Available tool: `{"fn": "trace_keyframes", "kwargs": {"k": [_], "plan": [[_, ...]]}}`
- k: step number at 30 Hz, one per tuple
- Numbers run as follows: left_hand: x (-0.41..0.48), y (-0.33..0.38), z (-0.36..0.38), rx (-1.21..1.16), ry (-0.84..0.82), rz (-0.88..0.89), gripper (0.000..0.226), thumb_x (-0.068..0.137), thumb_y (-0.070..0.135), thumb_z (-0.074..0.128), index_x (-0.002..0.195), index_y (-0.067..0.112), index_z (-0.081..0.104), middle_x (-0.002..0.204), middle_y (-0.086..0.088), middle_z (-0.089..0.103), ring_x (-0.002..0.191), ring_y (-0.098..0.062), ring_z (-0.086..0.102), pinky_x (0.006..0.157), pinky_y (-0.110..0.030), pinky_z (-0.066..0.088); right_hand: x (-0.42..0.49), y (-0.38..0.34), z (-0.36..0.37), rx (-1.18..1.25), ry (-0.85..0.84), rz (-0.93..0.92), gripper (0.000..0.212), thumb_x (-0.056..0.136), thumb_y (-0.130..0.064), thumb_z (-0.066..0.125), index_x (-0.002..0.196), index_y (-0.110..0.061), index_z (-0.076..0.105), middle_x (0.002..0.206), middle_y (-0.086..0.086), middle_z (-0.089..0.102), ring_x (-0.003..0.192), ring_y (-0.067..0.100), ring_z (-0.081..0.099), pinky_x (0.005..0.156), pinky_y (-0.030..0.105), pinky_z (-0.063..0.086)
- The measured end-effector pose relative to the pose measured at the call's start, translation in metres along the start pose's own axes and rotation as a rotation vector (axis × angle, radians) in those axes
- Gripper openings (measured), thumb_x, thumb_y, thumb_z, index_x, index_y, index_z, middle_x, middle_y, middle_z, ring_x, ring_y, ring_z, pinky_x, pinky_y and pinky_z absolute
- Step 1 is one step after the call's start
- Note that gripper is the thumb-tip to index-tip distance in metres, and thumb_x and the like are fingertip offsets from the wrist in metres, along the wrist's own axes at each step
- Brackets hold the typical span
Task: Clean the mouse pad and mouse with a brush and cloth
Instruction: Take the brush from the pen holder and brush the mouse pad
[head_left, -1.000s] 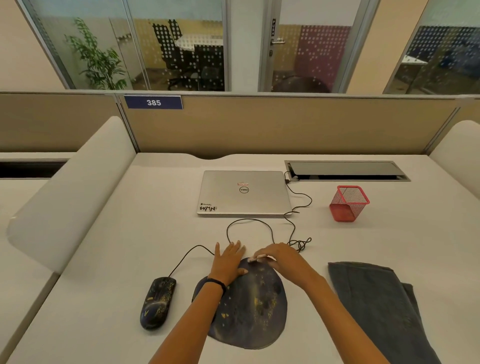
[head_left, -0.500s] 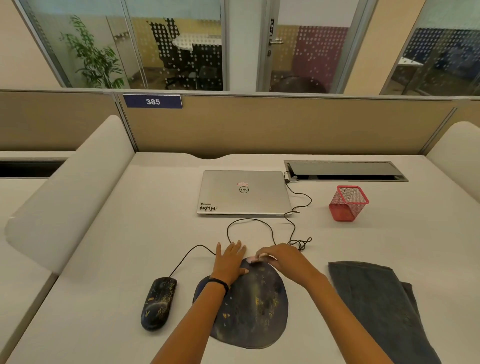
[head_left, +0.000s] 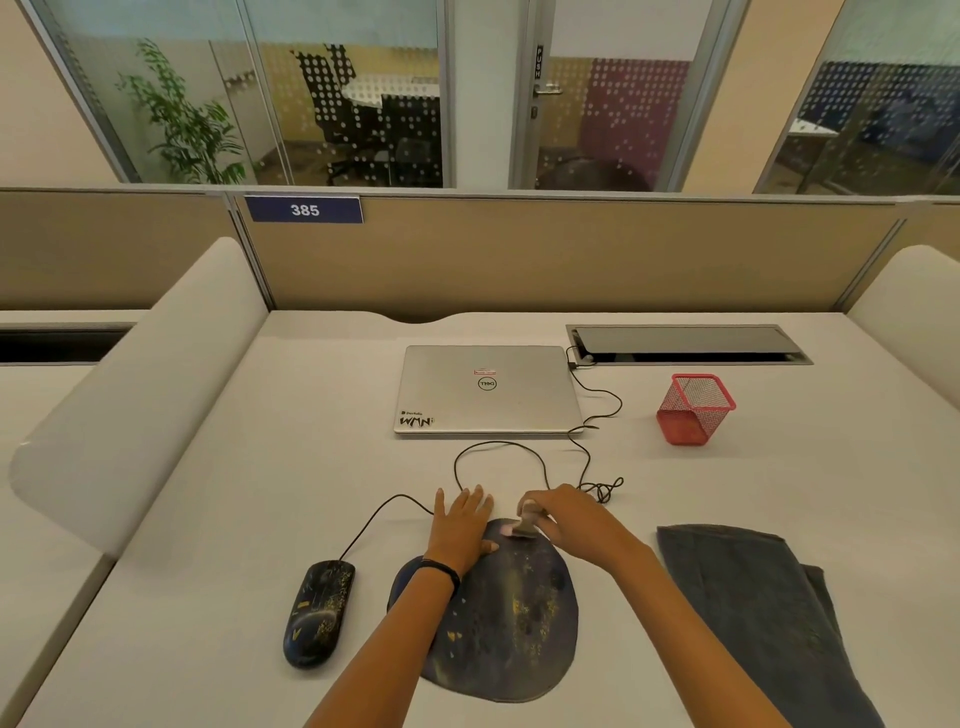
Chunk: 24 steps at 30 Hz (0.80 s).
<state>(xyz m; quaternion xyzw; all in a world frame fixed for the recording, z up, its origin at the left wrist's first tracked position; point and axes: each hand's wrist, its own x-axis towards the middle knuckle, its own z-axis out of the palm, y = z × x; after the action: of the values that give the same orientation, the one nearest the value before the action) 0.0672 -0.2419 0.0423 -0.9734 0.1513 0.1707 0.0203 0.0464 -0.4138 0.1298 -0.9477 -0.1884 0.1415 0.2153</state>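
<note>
Little looks done: fingers of my right hand curl round the brush at the mouse pad far edge, my left hand presses flat on it, and mouse and cloth lie untouched either side.

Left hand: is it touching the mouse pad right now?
Touching. The head view shows the left hand lying flat, palm and thumb on the far edge of the mouse pad, while the right hand holds the brush on it.
</note>
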Motion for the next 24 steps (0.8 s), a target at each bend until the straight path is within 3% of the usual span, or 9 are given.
{"fn": "trace_keyframes", "kwargs": {"k": [6, 11, 16, 20, 24], "plan": [[0.0, 0.001, 0.0, -0.001, 0.001, 0.001, 0.068, 0.096, 0.043, 0.041, 0.149, 0.015, 0.01, 0.158, -0.007, 0.005, 0.146, -0.024, 0.006, 0.116, -0.052, -0.001, 0.001, 0.002, -0.003, 0.097, 0.146, 0.016, 0.018, 0.094, -0.021, 0.047, 0.099, -0.015, 0.063, 0.093, 0.004, 0.07, 0.083, 0.02, 0.063, 0.077, 0.034, 0.052], [-0.001, -0.001, -0.001, 0.017, 0.002, 0.014, 0.068, 0.096, 0.044, 0.039, 0.149, 0.014, 0.008, 0.158, -0.007, 0.004, 0.146, -0.024, 0.006, 0.116, -0.053, -0.001, -0.002, 0.01, -0.002, 0.098, 0.055, 0.069, 0.021, 0.094, -0.024, 0.044, 0.095, -0.015, 0.063, 0.093, 0.008, 0.069, 0.081, 0.02, 0.061, 0.076, 0.036, 0.051], [-0.002, -0.004, 0.0, 0.033, 0.033, 0.055, 0.066, 0.097, 0.046, 0.035, 0.15, 0.018, 0.007, 0.158, -0.007, 0.004, 0.146, -0.024, 0.006, 0.116, -0.051, -0.005, -0.007, 0.016, -0.003, 0.148, 0.172, 0.099, 0.021, 0.096, -0.023, 0.042, 0.099, -0.015, 0.062, 0.094, 0.005, 0.069, 0.078, 0.015, 0.06, 0.07, 0.023, 0.048], [-0.007, -0.009, 0.002, -0.029, 0.103, 0.158, 0.054, 0.098, 0.044, 0.034, 0.147, 0.024, 0.023, 0.158, -0.001, 0.014, 0.146, -0.018, 0.009, 0.115, -0.045, -0.014, -0.01, 0.019, 0.005, 0.172, 0.176, 0.103, 0.022, 0.096, -0.024, 0.043, 0.103, -0.015, 0.062, 0.096, 0.003, 0.069, 0.084, 0.016, 0.062, 0.077, 0.028, 0.051], [-0.008, -0.009, 0.001, -0.043, 0.099, 0.19, 0.046, 0.1, 0.037, 0.033, 0.144, 0.024, 0.032, 0.157, 0.002, 0.018, 0.146, -0.016, 0.009, 0.116, -0.044, -0.011, -0.014, 0.026, 0.005, 0.184, 0.089, 0.099, 0.022, 0.096, -0.023, 0.044, 0.101, -0.015, 0.064, 0.089, -0.001, 0.065, 0.078, 0.012, 0.058, 0.071, 0.021, 0.046]]}}
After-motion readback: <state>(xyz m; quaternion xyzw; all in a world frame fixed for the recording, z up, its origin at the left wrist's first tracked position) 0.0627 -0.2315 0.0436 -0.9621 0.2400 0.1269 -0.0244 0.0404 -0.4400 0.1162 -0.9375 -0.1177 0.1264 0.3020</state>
